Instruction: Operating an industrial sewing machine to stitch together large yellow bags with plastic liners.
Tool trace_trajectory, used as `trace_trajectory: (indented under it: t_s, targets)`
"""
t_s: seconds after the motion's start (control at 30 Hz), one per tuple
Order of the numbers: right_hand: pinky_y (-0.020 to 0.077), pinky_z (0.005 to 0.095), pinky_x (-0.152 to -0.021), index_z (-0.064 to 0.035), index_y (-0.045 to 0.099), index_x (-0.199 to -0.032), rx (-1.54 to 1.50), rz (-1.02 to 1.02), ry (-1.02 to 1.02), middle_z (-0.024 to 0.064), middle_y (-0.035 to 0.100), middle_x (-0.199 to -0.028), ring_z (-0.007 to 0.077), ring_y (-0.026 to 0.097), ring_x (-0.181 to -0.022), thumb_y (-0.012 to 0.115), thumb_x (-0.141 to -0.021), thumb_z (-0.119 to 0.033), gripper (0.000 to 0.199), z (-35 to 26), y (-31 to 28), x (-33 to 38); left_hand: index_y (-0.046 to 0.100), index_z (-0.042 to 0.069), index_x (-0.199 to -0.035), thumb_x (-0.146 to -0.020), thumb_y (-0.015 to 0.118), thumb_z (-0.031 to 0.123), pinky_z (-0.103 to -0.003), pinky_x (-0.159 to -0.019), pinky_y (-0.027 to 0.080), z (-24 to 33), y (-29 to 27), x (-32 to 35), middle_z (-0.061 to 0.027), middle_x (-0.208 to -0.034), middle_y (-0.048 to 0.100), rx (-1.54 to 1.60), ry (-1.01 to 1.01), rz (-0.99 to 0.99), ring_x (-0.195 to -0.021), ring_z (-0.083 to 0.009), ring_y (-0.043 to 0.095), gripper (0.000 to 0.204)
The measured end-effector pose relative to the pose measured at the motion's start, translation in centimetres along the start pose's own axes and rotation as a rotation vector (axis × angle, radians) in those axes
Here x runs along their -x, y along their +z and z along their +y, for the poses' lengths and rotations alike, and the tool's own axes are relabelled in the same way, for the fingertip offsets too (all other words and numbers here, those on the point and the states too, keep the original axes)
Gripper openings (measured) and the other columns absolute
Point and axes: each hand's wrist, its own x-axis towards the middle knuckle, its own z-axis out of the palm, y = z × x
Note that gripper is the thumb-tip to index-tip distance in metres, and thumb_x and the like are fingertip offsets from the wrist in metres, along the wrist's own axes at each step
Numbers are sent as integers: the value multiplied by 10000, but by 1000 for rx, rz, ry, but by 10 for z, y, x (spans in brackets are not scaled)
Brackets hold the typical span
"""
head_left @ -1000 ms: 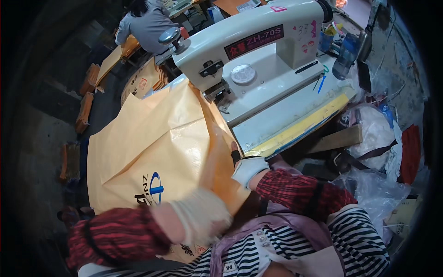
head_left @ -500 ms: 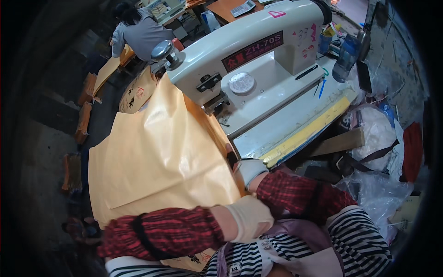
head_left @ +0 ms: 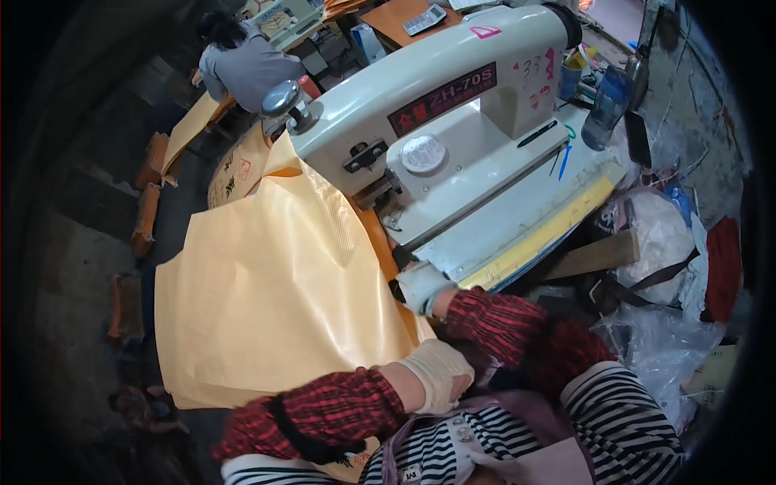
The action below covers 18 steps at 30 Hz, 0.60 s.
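A large tan sack [head_left: 250, 299] of shiny paper-like material spreads over the left and middle, its right edge running beneath the head of a white industrial sewing machine [head_left: 356, 121]. At the near end of the machine bed, my right hand [head_left: 424, 287], in a pale glove with dark-covered fingertips, is closed on the sack's right edge. My left hand [head_left: 440, 376], in a cream glove, lies at the sack's near corner, close to my lap. Its fingers are turned away and hidden, so its grip does not show.
On the machine table lie a black pen [head_left: 537, 134] and blue snips [head_left: 565, 162]. A water bottle [head_left: 606, 109] and a phone [head_left: 637, 137] are at the right. Beyond them sit plastic bags [head_left: 659, 234] and a wooden board [head_left: 594, 255]. A person [head_left: 250, 69] works at the far left.
My right hand has moved slightly away and left along the sack's edge. The sack has shifted and buckled near the machine, showing a fold at its far corner. My left hand has moved slightly.
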Motion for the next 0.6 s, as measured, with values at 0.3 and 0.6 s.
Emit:
trace_trajectory:
  t_s: [0.3,0.6]
  targets:
    - [487,458,-577,-27,10,-1422,69,-18,113,185,658,-841,346,642,-717,448,-820,-186,762,4,19,-26,665,74,-666,-603,646,253,-418,-523,471,-11,-57,59,-138,-649,620,-103,-191,-136,-625,-320,621,191]
    - [490,452,-681,-12,626,-793,-73,138,-6,228,624,-859,357,619,-790,471,-805,-238,274,9,39,-2,613,120,-760,-672,554,292,-380,-765,402,-5,69,-5,-57,-755,606,-251,-71,259,-782,-236,570,202]
